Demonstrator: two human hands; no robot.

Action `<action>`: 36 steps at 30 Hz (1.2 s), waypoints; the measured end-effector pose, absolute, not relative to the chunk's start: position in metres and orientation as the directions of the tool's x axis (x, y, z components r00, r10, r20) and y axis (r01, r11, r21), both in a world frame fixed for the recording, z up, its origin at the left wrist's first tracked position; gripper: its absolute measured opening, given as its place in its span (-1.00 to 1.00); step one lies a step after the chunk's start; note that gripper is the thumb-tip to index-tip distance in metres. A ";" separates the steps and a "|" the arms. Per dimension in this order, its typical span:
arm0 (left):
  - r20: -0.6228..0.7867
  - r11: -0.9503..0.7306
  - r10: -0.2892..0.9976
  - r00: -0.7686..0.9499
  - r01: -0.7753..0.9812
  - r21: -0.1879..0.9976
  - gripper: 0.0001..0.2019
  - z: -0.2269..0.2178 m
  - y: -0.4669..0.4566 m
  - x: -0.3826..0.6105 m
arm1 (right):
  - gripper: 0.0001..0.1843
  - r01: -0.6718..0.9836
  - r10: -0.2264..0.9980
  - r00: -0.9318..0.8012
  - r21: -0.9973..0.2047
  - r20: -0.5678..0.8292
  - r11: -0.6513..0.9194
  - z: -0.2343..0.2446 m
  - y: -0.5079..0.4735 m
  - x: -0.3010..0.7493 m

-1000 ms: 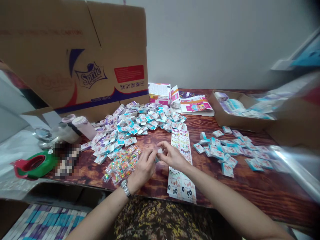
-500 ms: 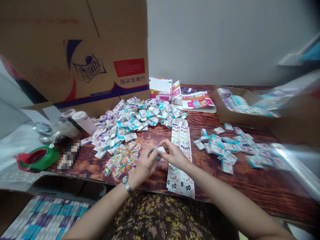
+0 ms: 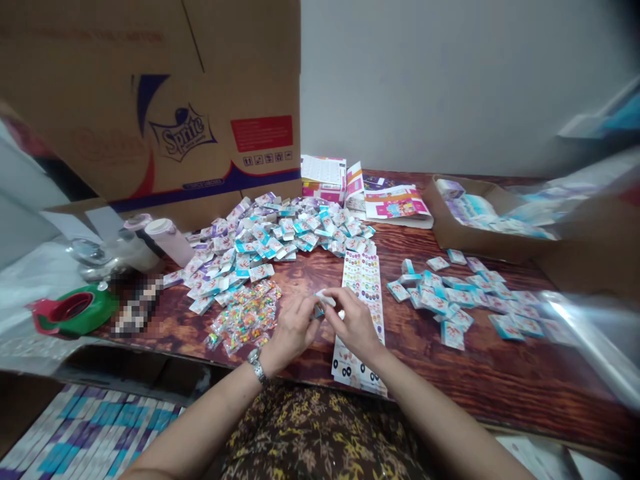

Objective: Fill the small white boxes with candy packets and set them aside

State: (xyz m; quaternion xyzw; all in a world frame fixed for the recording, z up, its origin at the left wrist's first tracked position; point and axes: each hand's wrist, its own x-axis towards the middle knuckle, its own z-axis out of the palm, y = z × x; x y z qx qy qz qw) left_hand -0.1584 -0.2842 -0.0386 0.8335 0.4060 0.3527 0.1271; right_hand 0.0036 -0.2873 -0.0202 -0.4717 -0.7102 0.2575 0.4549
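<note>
Two hands (image 3: 295, 328) hold one small box (image 3: 327, 300) above one table (image 3: 430, 373).

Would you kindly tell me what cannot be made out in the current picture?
In the head view:
Small white item: partly covered by the left hand and right hand.
Large carton: top cut off by the upper edge.
Heaped boxes: fine print too small to read.
Object beside the green tape: hidden by pixelation.

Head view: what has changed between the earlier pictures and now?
The right hand has drawn slightly back and turned; the small white item in both hands' grip has shifted its tilt. The left hand stays on it. The printed sheets, colourful packets and box pile lie unchanged.
</note>
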 end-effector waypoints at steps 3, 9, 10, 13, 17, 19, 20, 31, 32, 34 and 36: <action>0.498 -0.646 0.756 0.424 0.607 0.464 -0.65 -0.038 -0.284 -0.159 | -0.74 0.321 0.940 -0.047 -0.886 0.337 0.334 -0.022 -0.288 -0.005; 0.493 -0.621 0.770 0.405 0.652 0.434 -0.65 -0.043 -0.283 -0.159 | -0.77 0.101 0.977 -0.071 -0.973 0.202 0.209 -0.031 -0.285 -0.010; 0.501 -0.622 0.768 0.399 0.654 0.431 -0.63 -0.045 -0.283 -0.159 | -0.77 0.075 0.980 -0.063 -0.978 0.189 0.193 -0.033 -0.284 -0.010; 0.540 -0.616 0.759 0.363 0.668 0.417 -0.53 -0.051 -0.282 -0.157 | -0.76 0.034 0.989 -0.047 -0.989 0.139 0.141 -0.036 -0.281 -0.012; 0.537 -0.584 0.770 0.344 0.718 0.378 -0.41 -0.057 -0.281 -0.155 | -0.82 0.186 0.985 0.009 -0.968 0.171 0.166 -0.031 -0.282 -0.013; 0.529 -0.586 0.768 0.361 0.729 0.353 -0.39 -0.057 -0.281 -0.154 | -0.82 0.325 0.958 0.034 -0.910 0.283 0.257 -0.029 -0.286 -0.015; 0.529 -0.586 0.767 0.363 0.734 0.345 -0.39 -0.057 -0.281 -0.154 | -0.79 0.389 0.936 0.032 -0.867 0.352 0.313 -0.029 -0.289 -0.016; 0.501 -0.631 0.764 0.407 0.631 0.451 -0.32 -0.058 -0.283 -0.132 | -0.65 0.454 0.888 -0.012 -0.789 0.459 0.414 -0.047 -0.297 0.006; 0.483 -0.661 0.746 0.458 0.593 0.460 -0.30 -0.057 -0.283 -0.131 | -0.68 0.470 0.897 0.006 -0.793 0.441 0.387 -0.047 -0.291 0.026; 0.454 -0.686 0.728 0.514 0.545 0.483 -0.28 -0.057 -0.283 -0.132 | -0.71 0.554 0.890 0.148 -0.782 0.431 0.286 -0.046 -0.279 0.078; 0.446 -0.665 0.746 0.494 0.546 0.509 -0.36 -0.060 -0.283 -0.135 | -0.68 0.651 0.847 0.304 -0.744 0.436 0.149 -0.043 -0.267 0.135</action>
